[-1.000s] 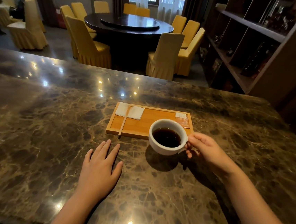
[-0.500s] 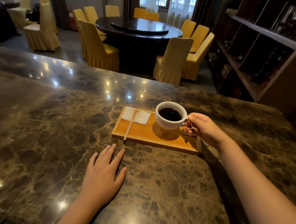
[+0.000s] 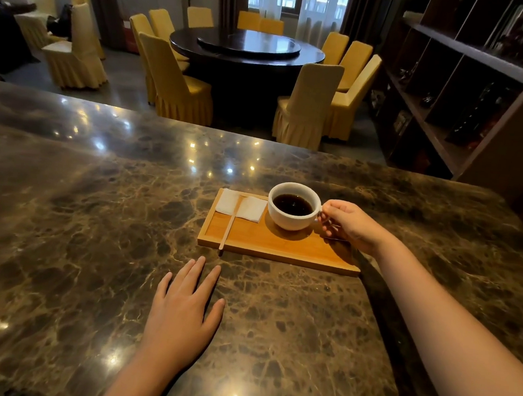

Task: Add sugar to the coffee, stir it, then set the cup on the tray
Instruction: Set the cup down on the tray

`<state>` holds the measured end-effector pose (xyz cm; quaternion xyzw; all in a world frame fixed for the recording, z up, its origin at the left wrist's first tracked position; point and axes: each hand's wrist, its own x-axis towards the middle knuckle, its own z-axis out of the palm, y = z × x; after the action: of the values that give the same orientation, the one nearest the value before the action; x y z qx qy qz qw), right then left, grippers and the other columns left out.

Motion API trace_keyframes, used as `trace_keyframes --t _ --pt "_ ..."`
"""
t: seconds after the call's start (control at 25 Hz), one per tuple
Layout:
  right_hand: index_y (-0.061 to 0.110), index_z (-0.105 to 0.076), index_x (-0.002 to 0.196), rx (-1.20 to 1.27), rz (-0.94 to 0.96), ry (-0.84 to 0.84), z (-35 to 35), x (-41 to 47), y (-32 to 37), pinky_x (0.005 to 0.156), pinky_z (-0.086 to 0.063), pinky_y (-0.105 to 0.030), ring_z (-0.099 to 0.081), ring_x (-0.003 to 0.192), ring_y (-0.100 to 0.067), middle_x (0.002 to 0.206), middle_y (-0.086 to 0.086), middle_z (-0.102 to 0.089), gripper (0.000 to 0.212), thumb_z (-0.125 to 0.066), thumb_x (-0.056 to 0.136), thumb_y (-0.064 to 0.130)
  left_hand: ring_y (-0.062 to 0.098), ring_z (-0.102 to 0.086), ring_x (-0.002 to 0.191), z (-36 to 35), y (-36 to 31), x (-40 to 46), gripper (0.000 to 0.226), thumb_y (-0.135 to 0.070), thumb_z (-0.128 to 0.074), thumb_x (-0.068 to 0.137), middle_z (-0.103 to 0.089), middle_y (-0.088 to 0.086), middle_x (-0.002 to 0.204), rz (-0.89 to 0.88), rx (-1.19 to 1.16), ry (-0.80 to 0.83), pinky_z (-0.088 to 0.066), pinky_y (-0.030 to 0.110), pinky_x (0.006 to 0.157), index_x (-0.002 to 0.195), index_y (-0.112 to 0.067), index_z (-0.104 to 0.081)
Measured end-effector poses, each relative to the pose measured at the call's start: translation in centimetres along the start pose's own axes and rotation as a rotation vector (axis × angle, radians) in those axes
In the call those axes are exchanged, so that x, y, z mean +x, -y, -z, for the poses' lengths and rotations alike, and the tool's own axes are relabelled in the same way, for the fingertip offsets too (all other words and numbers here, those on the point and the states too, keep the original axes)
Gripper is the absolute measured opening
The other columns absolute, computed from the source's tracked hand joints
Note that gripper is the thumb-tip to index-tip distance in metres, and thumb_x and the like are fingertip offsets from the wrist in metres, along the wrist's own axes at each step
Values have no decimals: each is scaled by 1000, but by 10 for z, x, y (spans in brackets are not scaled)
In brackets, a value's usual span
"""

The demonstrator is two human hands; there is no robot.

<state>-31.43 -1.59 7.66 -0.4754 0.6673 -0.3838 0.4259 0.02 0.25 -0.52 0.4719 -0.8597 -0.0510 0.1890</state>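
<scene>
Two hands in the shot. The right hand (image 3: 351, 225) comes in from the lower right with the forearm stretched long across the marble worktop (image 3: 89, 245), its fingers pinched around the handle of the white cup (image 3: 293, 207). The cup is full of dark coffee and sits upright on the far right part of the wooden tray (image 3: 268, 246); I can't tell for sure whether its base is fully down on the wood, but it looks to be touching. The hand is just to the right of the cup, over the tray's right end.

The left hand (image 3: 179, 311) lies flat on the worktop, palm down, fingers spread a bit and pointing toward the tray, gripping nothing, near the tray's front edge but not touching it.

On the tray's left side a white napkin (image 3: 246, 207) lies flat, with a wooden stir stick (image 3: 230, 225) across it, its near end poking over the tray's front rim.
</scene>
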Motion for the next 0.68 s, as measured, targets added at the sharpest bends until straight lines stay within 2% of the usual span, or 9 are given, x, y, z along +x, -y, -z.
trace_keyframes --t 0.2,0.32,0.44,0.6,0.68 --pt "4 -61 90 -80 -18 -114 -3 3 2 60 -54 -27 -60 74 -22 82 -11 -62 26 -43 96 22 20 -26 129 0 1 0 56 -49 -28 84 -37 8 140 -3 1 2 -18 46 102 132 -23 -40" --pt "7 -63 88 -128 -2 -191 -6 4 0 60 -53 -26 -61 70 -20 79 -8 -64 23 -47 95 22 19 -26 129 0 0 0 55 -48 -30 84 -36 8 141 -5 -1 5 -18 46 102 132 -23 -40" --pt "9 -58 96 -104 15 -283 -8 5 -1 61 -55 -26 -63 66 -17 80 -9 -65 14 -52 93 21 20 -26 129 1 0 0 55 -48 -30 84 -37 9 140 -10 3 6 -18 46 102 132 -23 -40" --pt "9 -55 99 -82 0 -307 -11 3 -1 65 -59 -32 -67 67 -20 83 -12 -66 14 -53 93 21 19 -25 130 0 1 1 56 -49 -28 84 -36 8 141 -4 2 18 -16 46 103 133 -23 -39" --pt "11 -54 99 -113 -11 -343 -11 3 2 62 -59 -30 -67 70 -20 86 -9 -64 12 -53 93 22 19 -24 130 0 0 1 57 -49 -27 84 -35 8 141 -10 -8 9 -16 46 103 133 -23 -38"
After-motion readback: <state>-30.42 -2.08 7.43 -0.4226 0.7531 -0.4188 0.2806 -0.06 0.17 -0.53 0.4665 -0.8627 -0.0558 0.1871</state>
